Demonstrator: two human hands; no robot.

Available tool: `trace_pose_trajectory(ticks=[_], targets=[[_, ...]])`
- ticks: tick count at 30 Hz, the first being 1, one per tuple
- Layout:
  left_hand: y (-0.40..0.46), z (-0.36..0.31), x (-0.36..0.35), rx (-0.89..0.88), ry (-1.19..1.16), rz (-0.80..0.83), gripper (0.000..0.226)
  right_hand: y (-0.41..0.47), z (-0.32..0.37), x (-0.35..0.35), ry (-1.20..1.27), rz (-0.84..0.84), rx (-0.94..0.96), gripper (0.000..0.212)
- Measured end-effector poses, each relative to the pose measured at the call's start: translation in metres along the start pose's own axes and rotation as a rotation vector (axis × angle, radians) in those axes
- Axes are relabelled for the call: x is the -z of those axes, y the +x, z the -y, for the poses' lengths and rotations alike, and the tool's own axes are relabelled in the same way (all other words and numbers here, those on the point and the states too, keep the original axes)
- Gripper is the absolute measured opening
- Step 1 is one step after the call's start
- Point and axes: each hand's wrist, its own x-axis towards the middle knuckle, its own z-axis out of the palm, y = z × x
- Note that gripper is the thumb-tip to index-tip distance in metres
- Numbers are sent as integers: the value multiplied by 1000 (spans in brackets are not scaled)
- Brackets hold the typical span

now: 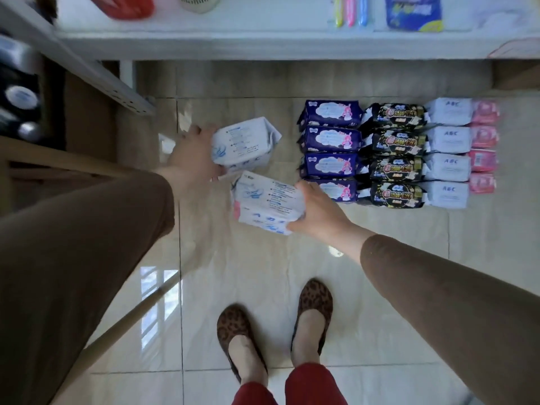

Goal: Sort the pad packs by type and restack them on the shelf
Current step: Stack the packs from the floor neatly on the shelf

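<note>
My left hand (194, 156) grips a white pad pack with blue print (244, 144), held above the tiled floor. My right hand (318, 211) grips two more white packs of the same kind (267, 203), stacked together just below and right of the first. On the floor to the right lie sorted columns of packs: dark blue packs with a pink rabbit (331, 150), black packs (396, 154), pale blue ABC packs (448, 152) and small pink packs (483, 147). The white shelf (263, 45) runs across the top of the view.
On the shelf stand a red item (122, 5), a pale basket (200, 2), coloured toothbrushes (349, 10) and a blue pack (413, 13). A metal shelf rail (96, 74) and dark bottles (20, 97) are at left. My feet in leopard-print shoes (274, 325) stand on the glossy tiles.
</note>
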Motion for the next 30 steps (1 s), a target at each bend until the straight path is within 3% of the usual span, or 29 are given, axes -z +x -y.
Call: trace_pose_trajectory(ticks=[9,18,24,30], targets=[[-177,-61,180,61,-152,-46,86,-195,60,181,-14,-78,-108,81],[-319,-146,410,-175,-153,-238,87,-362,169,376,-169,-271,-50,93],[-352,-177,524,-241,-143,-317,91,-420,228,476,-196,-377,72,98],[-322,-220,606,-278,-120,-393,91,-413,252,561,-230,-454,158,96]])
